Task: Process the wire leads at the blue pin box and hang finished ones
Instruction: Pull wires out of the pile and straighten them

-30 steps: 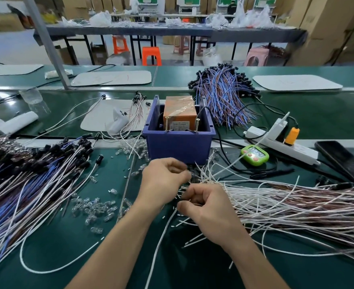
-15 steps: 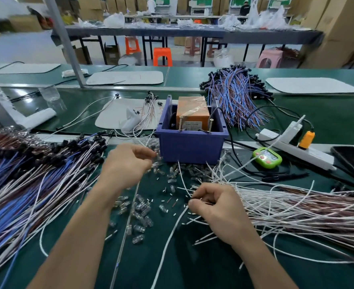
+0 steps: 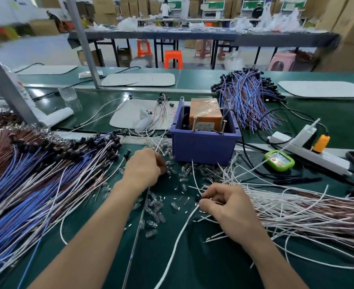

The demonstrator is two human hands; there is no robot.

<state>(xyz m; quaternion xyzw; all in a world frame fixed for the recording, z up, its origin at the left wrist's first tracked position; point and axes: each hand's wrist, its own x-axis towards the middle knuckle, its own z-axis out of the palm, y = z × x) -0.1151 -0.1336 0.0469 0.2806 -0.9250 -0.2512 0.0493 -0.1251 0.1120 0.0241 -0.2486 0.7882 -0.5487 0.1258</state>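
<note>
The white wire (image 3: 178,240) is thin, light and limp; judged from its sag across the bench (image 3: 192,263), it will whip and tangle if lifted mid-length. Take hold close to the end, where it can be steered toward the blue box (image 3: 203,146).

The right hand (image 3: 228,207) is pinched shut on that wire's end, just beside the pile of white wires (image 3: 297,209) to its right. The left hand (image 3: 143,166) is curled closed among the clear bulbs (image 3: 154,207) (whether it holds one cannot be told).

Compared with one second ago, the hands, then close together below the box, are now well apart: the left has moved out to the box's left corner, and the right has stayed low.
</note>
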